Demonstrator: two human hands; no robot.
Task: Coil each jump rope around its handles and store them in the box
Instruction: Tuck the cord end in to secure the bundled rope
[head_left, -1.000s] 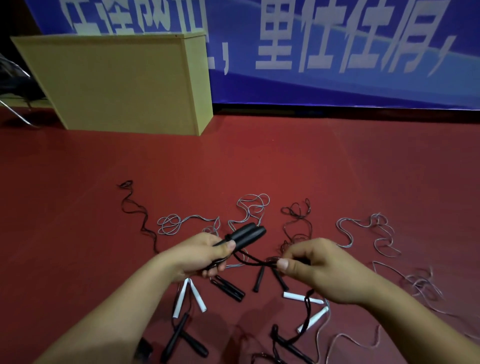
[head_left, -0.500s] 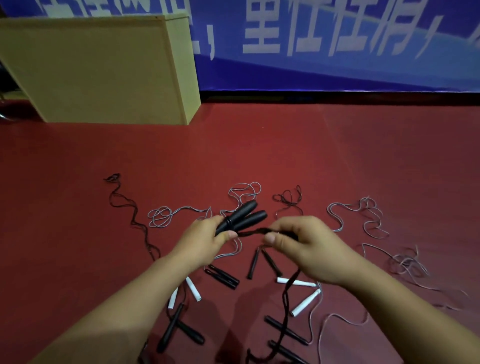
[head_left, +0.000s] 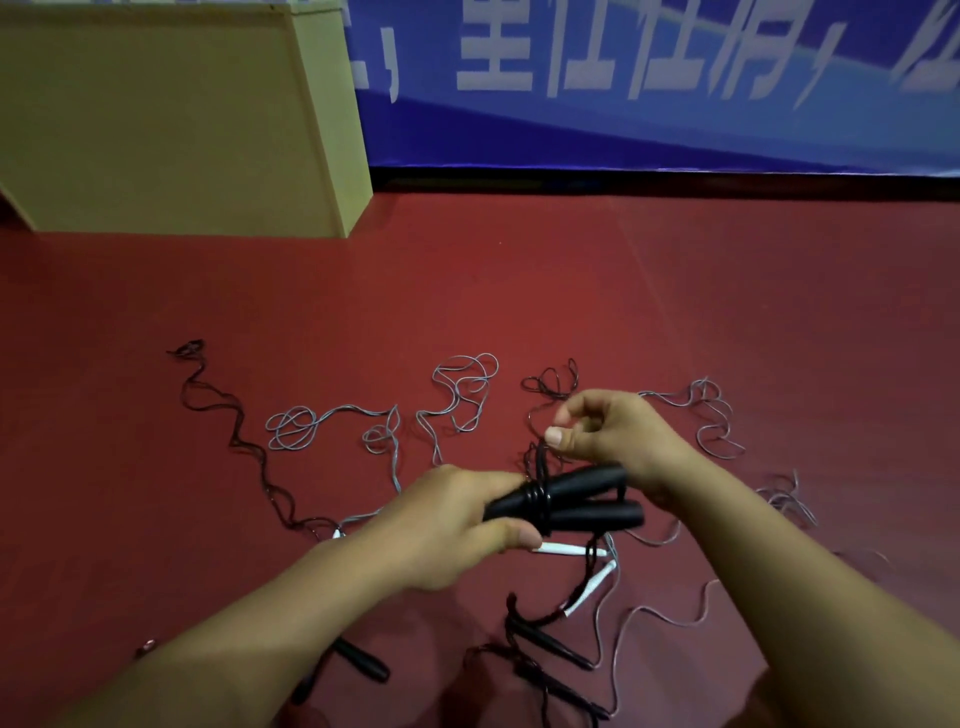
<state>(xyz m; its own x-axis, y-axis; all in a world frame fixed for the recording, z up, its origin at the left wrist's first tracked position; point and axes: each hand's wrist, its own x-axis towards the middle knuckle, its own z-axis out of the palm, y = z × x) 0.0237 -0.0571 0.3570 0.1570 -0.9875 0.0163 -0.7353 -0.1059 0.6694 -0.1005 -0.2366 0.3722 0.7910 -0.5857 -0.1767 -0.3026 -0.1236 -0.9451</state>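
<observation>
My left hand (head_left: 457, 525) grips a pair of black jump-rope handles (head_left: 576, 501) held side by side and pointing right. A few turns of black rope (head_left: 539, 500) wrap their middle. Just above the handles, my right hand (head_left: 613, 436) pinches the black rope between thumb and fingers. The rope's loose length hangs down below the handles toward the floor. The tan box (head_left: 171, 114) stands at the far left against the wall.
Several uncoiled ropes lie on the red floor: grey ones (head_left: 457, 395) and a black one (head_left: 228, 431), with white handles (head_left: 569, 549) and black handles (head_left: 550, 642) below my hands. A blue banner (head_left: 649, 83) covers the wall behind.
The handles have swung from pointing up-right to pointing right, lower in view. My right hand has risen above them, carrying the rope over for another turn.
</observation>
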